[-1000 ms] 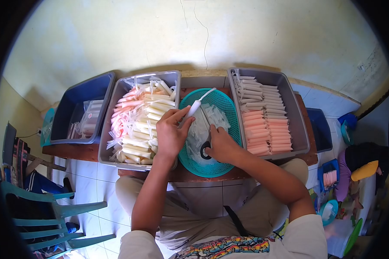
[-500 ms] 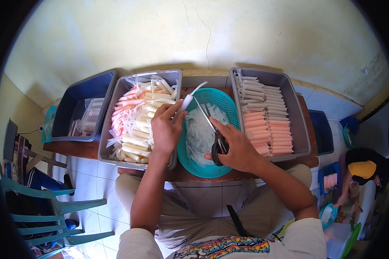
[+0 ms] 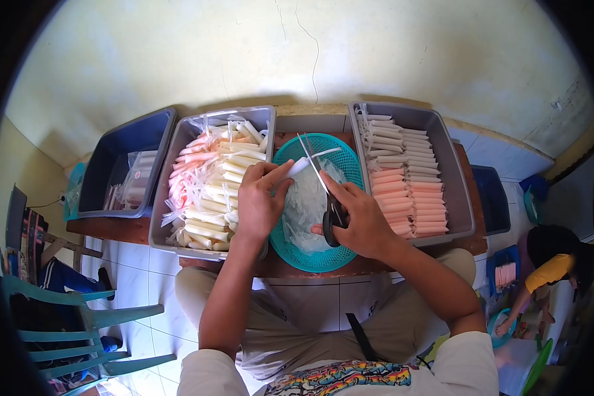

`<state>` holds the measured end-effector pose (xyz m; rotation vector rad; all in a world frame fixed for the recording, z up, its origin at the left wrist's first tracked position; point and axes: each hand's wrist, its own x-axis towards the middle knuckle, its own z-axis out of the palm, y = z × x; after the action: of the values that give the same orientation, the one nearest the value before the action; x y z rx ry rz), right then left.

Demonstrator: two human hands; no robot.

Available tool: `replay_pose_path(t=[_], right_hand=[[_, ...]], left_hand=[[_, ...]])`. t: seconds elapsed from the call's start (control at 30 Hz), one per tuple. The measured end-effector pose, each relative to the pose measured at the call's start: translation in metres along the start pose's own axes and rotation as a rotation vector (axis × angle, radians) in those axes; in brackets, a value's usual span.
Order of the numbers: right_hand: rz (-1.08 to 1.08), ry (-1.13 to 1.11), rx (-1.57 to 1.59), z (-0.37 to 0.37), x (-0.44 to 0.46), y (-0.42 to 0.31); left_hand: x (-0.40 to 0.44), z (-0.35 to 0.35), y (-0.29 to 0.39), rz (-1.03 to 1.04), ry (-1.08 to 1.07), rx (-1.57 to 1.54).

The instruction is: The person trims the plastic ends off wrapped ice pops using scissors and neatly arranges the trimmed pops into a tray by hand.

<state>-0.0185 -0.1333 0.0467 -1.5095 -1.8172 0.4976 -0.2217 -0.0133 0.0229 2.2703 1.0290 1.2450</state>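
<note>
My left hand (image 3: pixel 261 198) is closed round a white filled plastic tube (image 3: pixel 298 166), whose thin twisted end points right over the teal basket (image 3: pixel 347 148). My right hand (image 3: pixel 360 221) holds black-handled scissors (image 3: pixel 332 210), their parted blades at the tube's thin end. Clear plastic scraps (image 3: pixel 307 211) lie in the basket below both hands. Left of the basket, a grey tub (image 3: pixel 158 231) holds a loose heap of yellowish and pink tubes. On its right, another grey tub (image 3: pixel 465 198) holds stacked rows of white and pink tubes.
A dark blue tub (image 3: pixel 122 135) with a few packs stands at the far left of the wooden bench (image 3: pixel 115 228). A green plastic chair (image 3: pixel 89 320) is at lower left. At right, a person (image 3: pixel 551 264) bends over a teal basin (image 3: pixel 501 330).
The scissors have swung upright and their blades have come to the tube's thin end, which has tipped to the right. The person at right has reached into the basin.
</note>
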Motion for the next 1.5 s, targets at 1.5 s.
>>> replay_pose_path(t=[1.5], right_hand=[[0.250,-0.121,0.284,0.007,0.003,0.010]], left_hand=[[-0.003,-0.003,-0.003,0.006,-0.033,0.137]])
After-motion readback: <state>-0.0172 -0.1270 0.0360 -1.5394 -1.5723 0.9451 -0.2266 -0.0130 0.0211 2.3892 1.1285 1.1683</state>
